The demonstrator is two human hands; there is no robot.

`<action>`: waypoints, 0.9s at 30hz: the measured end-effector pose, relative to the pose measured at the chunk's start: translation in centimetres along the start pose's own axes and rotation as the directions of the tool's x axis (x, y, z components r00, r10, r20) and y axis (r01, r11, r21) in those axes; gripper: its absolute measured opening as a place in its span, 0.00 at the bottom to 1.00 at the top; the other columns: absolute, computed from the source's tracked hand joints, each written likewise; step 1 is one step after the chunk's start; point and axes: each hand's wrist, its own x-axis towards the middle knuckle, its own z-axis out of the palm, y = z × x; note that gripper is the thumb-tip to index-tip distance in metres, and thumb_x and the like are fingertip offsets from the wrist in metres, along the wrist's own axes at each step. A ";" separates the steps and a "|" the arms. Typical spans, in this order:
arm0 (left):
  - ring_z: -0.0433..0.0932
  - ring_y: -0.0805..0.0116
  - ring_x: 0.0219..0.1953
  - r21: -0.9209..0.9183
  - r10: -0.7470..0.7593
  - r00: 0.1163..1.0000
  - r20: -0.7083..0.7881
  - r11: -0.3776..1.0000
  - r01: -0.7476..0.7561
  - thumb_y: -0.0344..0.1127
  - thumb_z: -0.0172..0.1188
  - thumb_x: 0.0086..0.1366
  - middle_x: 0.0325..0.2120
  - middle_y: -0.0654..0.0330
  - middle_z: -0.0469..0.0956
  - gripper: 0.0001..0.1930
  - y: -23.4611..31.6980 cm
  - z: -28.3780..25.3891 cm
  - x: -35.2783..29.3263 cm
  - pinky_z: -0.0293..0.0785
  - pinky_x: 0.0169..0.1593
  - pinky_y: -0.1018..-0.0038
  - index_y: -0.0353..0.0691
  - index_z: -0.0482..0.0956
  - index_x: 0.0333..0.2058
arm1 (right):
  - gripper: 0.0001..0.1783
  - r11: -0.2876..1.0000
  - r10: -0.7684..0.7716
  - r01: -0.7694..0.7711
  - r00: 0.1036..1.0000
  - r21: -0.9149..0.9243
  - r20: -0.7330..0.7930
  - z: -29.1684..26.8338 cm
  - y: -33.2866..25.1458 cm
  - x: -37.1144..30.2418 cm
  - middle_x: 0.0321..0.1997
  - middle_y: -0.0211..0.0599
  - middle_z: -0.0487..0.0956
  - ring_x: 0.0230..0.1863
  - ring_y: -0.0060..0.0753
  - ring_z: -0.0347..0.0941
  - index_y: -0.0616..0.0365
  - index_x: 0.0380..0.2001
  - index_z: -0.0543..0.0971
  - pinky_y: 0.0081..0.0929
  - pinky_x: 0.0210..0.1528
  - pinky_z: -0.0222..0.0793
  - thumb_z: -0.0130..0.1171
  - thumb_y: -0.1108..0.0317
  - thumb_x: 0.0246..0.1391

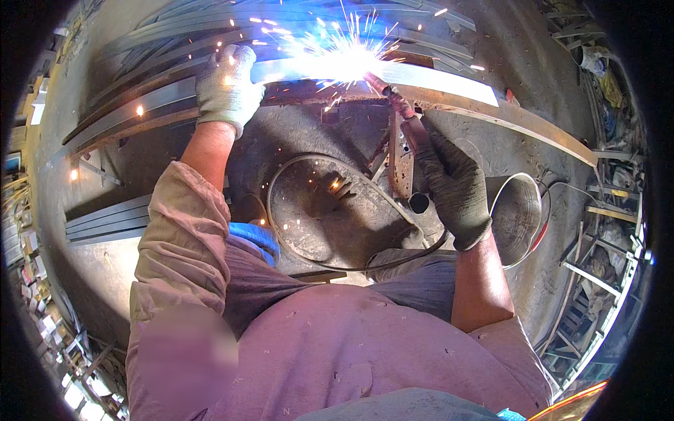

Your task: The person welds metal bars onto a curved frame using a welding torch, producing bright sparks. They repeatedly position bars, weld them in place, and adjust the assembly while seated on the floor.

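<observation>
My left hand (228,90), in a pale knit glove, is closed over a long flat metal bar (449,81) left of the bright arc. In a dark grey glove, my right hand (453,184) grips a welding torch (399,104). Its reddish tip points up and left at the bar, where a white-blue glare and flying sparks hide the contact spot. The bar lies along a rusty steel beam (523,123) that crosses in front of me. Under the beam stands a rusty metal support (401,165).
A dark cable (270,193) loops across the floor between my legs. Right of my knee is a metal bucket (523,221). Long steel bars (179,29) lie beyond the beam, and more bars (112,219) are stacked at left. Metal frames (593,275) and scrap line the right side.
</observation>
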 end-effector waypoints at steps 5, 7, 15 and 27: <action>0.84 0.43 0.63 0.004 -0.051 0.998 0.049 0.999 0.050 0.44 0.86 0.57 0.59 0.53 0.85 0.32 0.7 -0.7 0.0 0.82 0.65 0.48 0.46 0.85 0.58 | 0.17 0.994 0.107 -0.107 0.994 -0.033 0.006 -0.3 0.0 0.1 0.49 0.40 0.94 0.49 0.23 0.86 0.58 0.63 0.91 0.30 0.56 0.83 0.69 0.59 0.82; 0.85 0.43 0.61 0.010 -0.017 0.999 0.039 1.000 0.017 0.44 0.86 0.57 0.58 0.52 0.85 0.30 0.7 -1.1 0.1 0.83 0.64 0.47 0.46 0.85 0.57 | 0.18 0.997 -0.045 0.045 0.999 -0.069 0.000 -0.1 0.0 0.3 0.47 0.40 0.94 0.47 0.23 0.86 0.58 0.63 0.90 0.30 0.54 0.83 0.69 0.59 0.82; 0.86 0.42 0.61 0.036 0.020 0.999 0.041 0.999 -0.022 0.46 0.86 0.57 0.57 0.53 0.86 0.28 0.3 -1.0 0.2 0.84 0.63 0.46 0.47 0.86 0.54 | 0.18 0.991 0.132 -0.132 0.991 -0.017 0.017 0.0 -0.1 0.2 0.47 0.37 0.94 0.48 0.19 0.85 0.59 0.62 0.91 0.28 0.54 0.82 0.69 0.58 0.82; 0.84 0.42 0.61 0.028 0.005 1.000 0.013 1.000 -0.005 0.43 0.83 0.63 0.57 0.55 0.83 0.25 0.4 -0.7 0.0 0.85 0.60 0.45 0.49 0.84 0.55 | 0.16 1.000 0.010 -0.010 1.000 -0.012 0.010 -0.2 -1.0 -0.2 0.37 0.30 0.87 0.40 0.19 0.79 0.58 0.59 0.91 0.28 0.47 0.80 0.69 0.58 0.83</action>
